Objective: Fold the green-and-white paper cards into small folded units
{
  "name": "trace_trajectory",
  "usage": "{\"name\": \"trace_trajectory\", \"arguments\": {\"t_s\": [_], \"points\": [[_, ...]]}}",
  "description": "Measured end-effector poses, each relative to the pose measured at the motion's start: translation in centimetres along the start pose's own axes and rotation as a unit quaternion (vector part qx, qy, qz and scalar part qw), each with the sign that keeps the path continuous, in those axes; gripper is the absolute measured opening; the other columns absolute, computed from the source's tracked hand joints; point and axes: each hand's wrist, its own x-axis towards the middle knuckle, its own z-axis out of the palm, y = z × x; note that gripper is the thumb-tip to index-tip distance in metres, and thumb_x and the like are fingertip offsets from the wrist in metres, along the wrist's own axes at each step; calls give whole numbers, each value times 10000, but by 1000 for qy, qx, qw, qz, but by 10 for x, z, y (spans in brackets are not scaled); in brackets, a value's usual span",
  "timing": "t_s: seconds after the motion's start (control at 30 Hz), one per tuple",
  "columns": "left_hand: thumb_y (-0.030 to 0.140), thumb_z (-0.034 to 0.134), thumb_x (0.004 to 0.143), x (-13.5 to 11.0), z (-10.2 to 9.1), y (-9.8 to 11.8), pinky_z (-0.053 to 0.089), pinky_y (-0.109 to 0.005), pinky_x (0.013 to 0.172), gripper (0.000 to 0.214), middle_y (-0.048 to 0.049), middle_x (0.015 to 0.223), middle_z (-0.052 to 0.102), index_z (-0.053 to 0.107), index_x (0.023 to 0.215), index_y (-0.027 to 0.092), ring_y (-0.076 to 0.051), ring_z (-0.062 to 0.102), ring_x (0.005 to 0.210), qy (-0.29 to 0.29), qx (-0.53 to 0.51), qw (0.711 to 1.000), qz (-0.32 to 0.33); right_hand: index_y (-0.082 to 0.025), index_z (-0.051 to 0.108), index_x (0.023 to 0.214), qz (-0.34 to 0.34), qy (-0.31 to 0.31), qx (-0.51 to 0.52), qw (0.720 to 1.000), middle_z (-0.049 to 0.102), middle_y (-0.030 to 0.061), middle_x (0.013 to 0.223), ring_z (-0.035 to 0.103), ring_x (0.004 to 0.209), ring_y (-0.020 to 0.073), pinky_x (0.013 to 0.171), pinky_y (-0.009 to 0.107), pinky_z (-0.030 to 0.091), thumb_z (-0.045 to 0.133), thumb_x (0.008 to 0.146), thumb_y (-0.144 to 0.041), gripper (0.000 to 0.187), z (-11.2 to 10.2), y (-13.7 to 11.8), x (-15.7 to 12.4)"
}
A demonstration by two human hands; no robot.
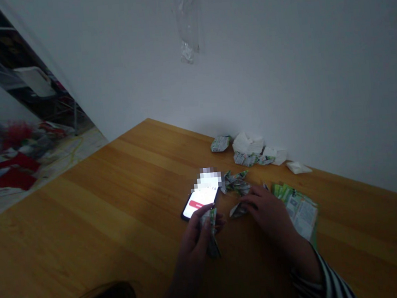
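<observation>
Left hand (199, 232): closed grip, fingers curled against thumb.
Right hand (270, 213): flat, palm down, fingers pointing left.

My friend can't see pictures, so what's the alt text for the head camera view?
Left hand holds a folded paper piece beside a lit phone on a table; right hand touches a second folded piece by a stack of printed papers.

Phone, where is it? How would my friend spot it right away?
Start at the wooden table by the white wall. Near its middle, just beyond the left hand, lies the phone. It alone glows, white and red, among folded printed papers.
</observation>
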Motion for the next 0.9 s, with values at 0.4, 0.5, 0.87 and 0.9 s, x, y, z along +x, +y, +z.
{"name": "trace_trajectory", "arguments": {"t_s": [0.4,0.5,0.87,0.9], "points": [[388,549,882,0,-1,-1,505,-336,894,321,-79,1051,701,586,1146,208,-211,665,976,-5,4,1000,1,-237,707,849,-89,-63,-45,993,663,55,926,617,884,220,717,302,481,611,812,-145,137,-11,2,1],[377,542,889,1,-1,-3,500,-341,903,324,-79,1042,699,575,1159,200,-207,667,964,-11,-6,1000,-1,-205,704,808,-79,-54,-63,993,659,76,878,610,861,230,703,311,476,565,848,-156,153,-5,-1,2],[398,560,872,-2,-1,5,501,-298,871,372,-65,1115,681,566,1203,229,-212,635,1022,82,-11,996,31,-138,712,725,143,-108,494,851,704,28,670,634,622,172,576,251,456,621,799,-322,218,-4,-56,-13],[400,561,870,-3,-1,6,500,-298,873,385,-68,1133,678,560,1216,231,-215,629,1035,85,-10,996,32,-133,708,706,154,-119,506,840,697,24,650,625,605,165,564,246,446,632,789,-327,224,-2,-59,-14]]}}
